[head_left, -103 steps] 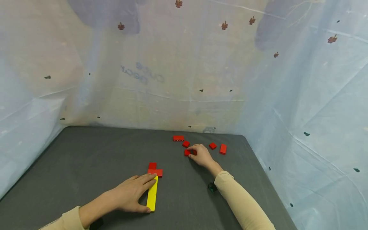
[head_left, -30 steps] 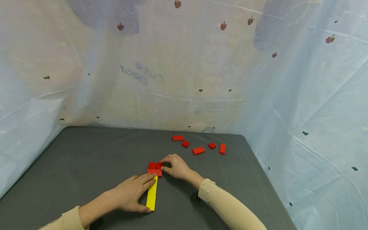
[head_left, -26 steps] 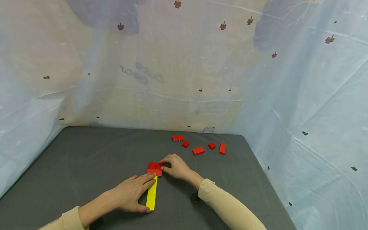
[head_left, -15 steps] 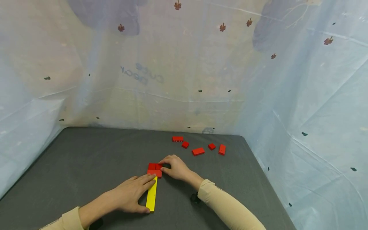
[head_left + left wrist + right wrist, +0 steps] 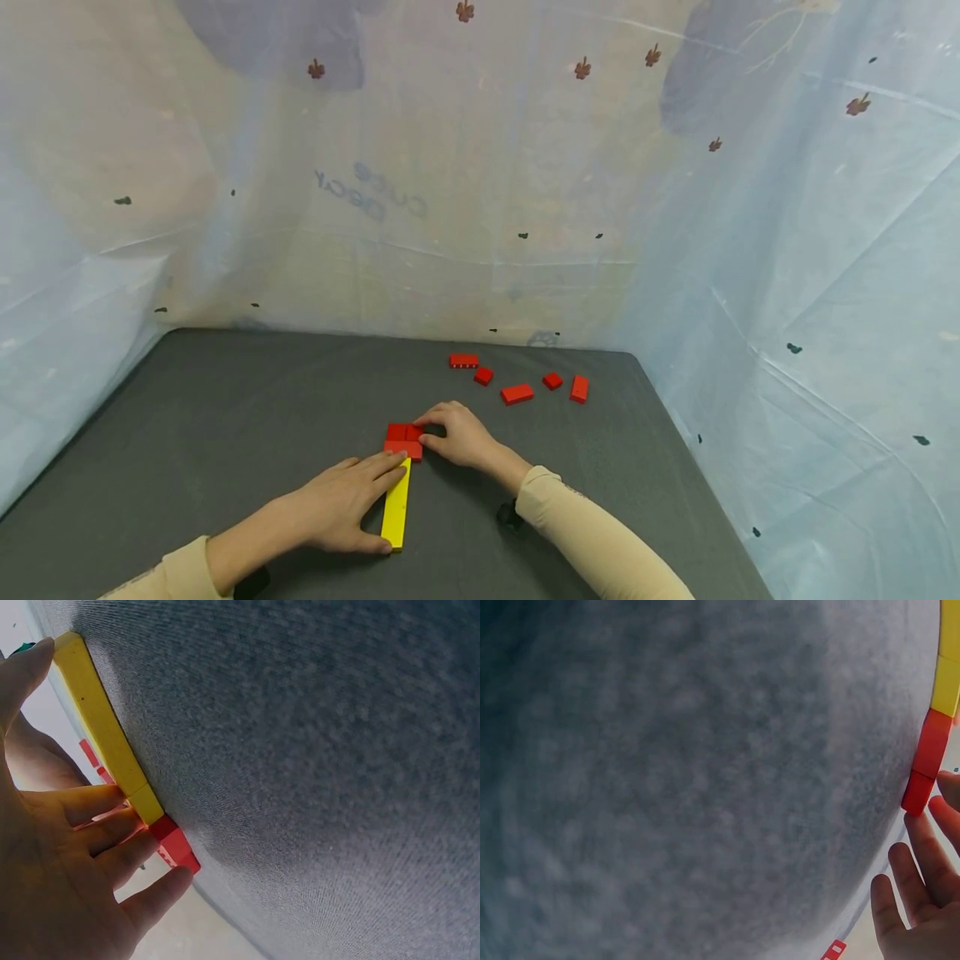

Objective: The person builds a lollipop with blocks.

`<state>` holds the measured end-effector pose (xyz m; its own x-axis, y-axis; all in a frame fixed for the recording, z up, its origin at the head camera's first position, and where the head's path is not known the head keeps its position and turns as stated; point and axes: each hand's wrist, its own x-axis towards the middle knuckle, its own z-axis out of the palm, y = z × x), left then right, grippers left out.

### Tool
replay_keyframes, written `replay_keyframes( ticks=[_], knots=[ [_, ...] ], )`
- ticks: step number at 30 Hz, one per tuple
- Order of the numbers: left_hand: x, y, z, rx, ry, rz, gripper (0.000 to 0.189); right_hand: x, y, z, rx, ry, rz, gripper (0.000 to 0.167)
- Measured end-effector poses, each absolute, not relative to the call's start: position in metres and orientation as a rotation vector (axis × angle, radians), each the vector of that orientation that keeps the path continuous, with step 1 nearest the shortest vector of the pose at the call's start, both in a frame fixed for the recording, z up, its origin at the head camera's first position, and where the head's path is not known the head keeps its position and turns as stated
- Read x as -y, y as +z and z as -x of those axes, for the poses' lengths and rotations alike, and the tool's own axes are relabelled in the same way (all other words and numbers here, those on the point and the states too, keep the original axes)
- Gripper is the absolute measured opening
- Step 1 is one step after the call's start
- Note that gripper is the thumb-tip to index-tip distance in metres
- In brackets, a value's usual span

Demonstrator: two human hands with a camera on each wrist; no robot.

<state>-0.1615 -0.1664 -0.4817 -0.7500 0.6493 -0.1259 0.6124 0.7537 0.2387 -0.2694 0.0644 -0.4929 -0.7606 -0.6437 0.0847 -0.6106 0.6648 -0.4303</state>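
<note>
Left hand, fingers extended, spans the yellow bar on the grey table. Right hand pinches a small red block between thumb and forefinger, just beyond the crosswise red brick.

Left sleeve: long, pale creamy yellow, with a line of small dark marks too tiny to read
Left cuff: same creamy cloth, like a band
Left wrist lump: black, partly hidden
Left hand: bare, four fingers and a thumb
Right sleeve: creamy yellow too, long, small dark marks near the wrist
Right cuff: a bit wrinkly
Right wrist lump: small, very dark
Right hand: bare
</note>
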Motion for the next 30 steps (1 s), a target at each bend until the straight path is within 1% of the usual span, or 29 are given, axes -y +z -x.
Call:
replay_keyframes(
  ticks=[6,12,16,22,27,30],
  knots=[
    [0.167,-0.481,0.162,-2.753,0.249,-0.999,0.103,-0.073,-0.487,0.274,-2.777,-0.843,1.061,0.03],
    [0.168,-0.486,0.164,-2.754,0.214,-0.991,0.104,-0.095,-0.473,0.286,-2.814,-1.017,1.015,0.034],
    [0.169,-0.487,0.164,-2.757,0.193,-1.003,0.104,-0.113,-0.469,0.296,-2.879,-1.111,0.892,0.033],
    [0.17,-0.486,0.16,-2.763,0.179,-1.036,0.103,-0.14,-0.472,0.31,-2.968,-1.245,0.62,0.034],
    [0.171,-0.486,0.16,-2.78,0.167,-1.069,0.104,-0.162,-0.477,0.319,-3.037,-1.189,0.421,0.043],
    [0.171,-0.486,0.162,-2.788,0.159,-1.067,0.106,-0.172,-0.48,0.322,-3.061,-1.096,0.355,0.048]
  ],
)
